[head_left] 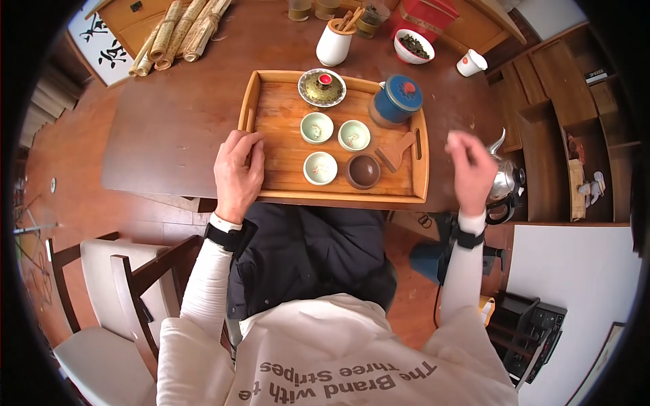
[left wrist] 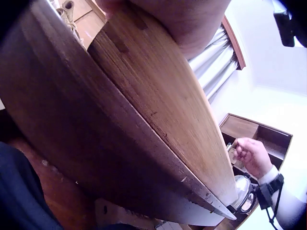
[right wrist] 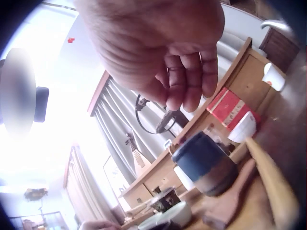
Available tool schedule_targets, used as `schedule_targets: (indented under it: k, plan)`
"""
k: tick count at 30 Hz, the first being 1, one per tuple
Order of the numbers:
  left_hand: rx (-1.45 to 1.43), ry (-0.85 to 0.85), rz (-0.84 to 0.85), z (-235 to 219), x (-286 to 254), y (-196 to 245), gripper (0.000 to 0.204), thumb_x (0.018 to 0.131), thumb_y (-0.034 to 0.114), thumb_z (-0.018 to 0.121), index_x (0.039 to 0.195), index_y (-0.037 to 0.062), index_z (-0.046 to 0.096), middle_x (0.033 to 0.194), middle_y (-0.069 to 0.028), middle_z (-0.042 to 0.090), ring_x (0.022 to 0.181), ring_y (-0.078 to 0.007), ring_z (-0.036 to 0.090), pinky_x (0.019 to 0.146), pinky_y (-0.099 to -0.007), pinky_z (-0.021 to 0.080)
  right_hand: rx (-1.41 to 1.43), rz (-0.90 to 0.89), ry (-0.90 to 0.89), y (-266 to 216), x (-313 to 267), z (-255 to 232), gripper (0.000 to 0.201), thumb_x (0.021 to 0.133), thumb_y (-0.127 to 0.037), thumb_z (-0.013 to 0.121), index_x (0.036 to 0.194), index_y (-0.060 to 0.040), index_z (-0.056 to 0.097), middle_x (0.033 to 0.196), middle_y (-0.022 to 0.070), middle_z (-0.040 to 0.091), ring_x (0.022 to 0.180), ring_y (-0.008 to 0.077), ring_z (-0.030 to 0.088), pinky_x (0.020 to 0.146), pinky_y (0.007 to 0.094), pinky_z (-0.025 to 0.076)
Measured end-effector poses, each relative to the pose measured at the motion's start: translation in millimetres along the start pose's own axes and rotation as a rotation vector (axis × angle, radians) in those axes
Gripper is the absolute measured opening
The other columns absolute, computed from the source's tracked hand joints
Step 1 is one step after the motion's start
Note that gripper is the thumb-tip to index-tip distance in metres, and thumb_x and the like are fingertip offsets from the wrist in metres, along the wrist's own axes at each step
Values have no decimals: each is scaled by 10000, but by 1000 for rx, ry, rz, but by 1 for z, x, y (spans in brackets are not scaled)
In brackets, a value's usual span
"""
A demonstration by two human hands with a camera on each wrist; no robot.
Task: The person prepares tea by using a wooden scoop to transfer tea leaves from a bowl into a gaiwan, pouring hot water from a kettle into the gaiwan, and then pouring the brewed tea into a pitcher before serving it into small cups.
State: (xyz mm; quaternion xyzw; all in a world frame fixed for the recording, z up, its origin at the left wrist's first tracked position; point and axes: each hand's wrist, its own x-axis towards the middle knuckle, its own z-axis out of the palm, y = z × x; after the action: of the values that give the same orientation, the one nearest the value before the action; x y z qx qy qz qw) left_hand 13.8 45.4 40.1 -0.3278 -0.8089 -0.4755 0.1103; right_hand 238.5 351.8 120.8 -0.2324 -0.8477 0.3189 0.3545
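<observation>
My left hand (head_left: 239, 169) rests at the near left corner of the wooden tray (head_left: 284, 192), its fingers loosely bent. In the left wrist view, the palm lies over the tray's side wall. Raised beyond the tray's right end, my right hand (head_left: 472, 169) has loosely bent fingers and holds nothing. On the tray stand a lidded patterned bowl (head_left: 322, 95), a blue teapot (head_left: 399, 101), pale green cups, one of them a front cup (head_left: 320, 168), and a brown cup (head_left: 363, 170). A flat wooden brush (head_left: 398, 153) lies near the right wall.
A silver kettle (head_left: 504, 177) stands just right of my right hand. Behind the tray are a white jar of wooden tools (head_left: 333, 46), a bowl of tea leaves (head_left: 414, 47), a red box (head_left: 426, 17) and a paper cup (head_left: 472, 63). Bamboo scrolls (head_left: 179, 34) lie back left.
</observation>
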Motion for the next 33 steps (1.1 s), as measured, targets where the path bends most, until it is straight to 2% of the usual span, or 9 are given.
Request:
schedule_targets:
  k: [3,5,8,10,14,17,22,29,33]
  plan:
    - [10,-1,20,0,-1,-1,119,911,23,659,1020,37,706,950,-103,653,843,-329,616,771,-397,504,60,-97,-78,-10,79,17,227,968,-181,726,1088,10,754,909,44,747,825,96,668,788,253,530]
    - [4,-1,27,0,-1,-3,125,902,24,661,1018,37,706,949,-105,654,838,-334,617,767,-402,507,137,-138,-238,-18,129,39,268,956,-223,747,1081,13,755,910,43,748,816,97,673,769,260,537]
    - [10,21,46,0,0,-2,126,888,18,666,1005,41,706,939,-110,653,824,-343,614,755,-409,510,121,-127,-341,-27,180,79,314,914,-259,786,1077,8,762,907,52,755,812,118,688,756,275,547]
    - [31,45,77,1,-1,-4,114,875,16,672,982,42,701,930,-110,653,808,-348,610,744,-415,510,-289,-169,-454,-42,202,101,414,894,-252,813,1183,29,720,999,80,758,911,133,704,776,270,556]
    - [56,68,93,1,-1,-5,109,854,13,676,956,47,697,919,-105,653,796,-350,609,729,-420,505,-80,-34,-640,-30,234,138,525,883,-214,811,1338,-17,639,1174,103,727,976,168,700,813,300,585]
    - [50,59,83,0,-1,-4,116,848,10,672,954,49,698,909,-104,648,789,-345,606,723,-419,503,92,-59,-702,-21,243,154,487,889,-193,802,1305,9,653,1147,87,734,982,153,694,816,296,578]
    - [41,66,80,0,-1,-4,113,845,10,670,949,46,698,894,-103,640,784,-335,604,718,-413,498,33,46,-614,-26,242,159,315,906,-206,796,1146,-14,726,1010,55,747,932,117,690,780,259,548]
    - [44,77,97,-1,0,-2,99,848,9,673,939,44,696,879,-99,632,779,-326,601,715,-408,490,119,7,-641,-28,241,164,346,894,-237,811,1121,7,719,1017,75,732,881,137,705,781,278,586]
    - [49,72,91,-1,0,-1,92,848,9,676,933,41,692,872,-99,627,776,-327,599,714,-408,489,24,74,-634,-43,238,170,446,863,-312,841,1122,27,710,1013,84,723,870,140,710,692,283,630]
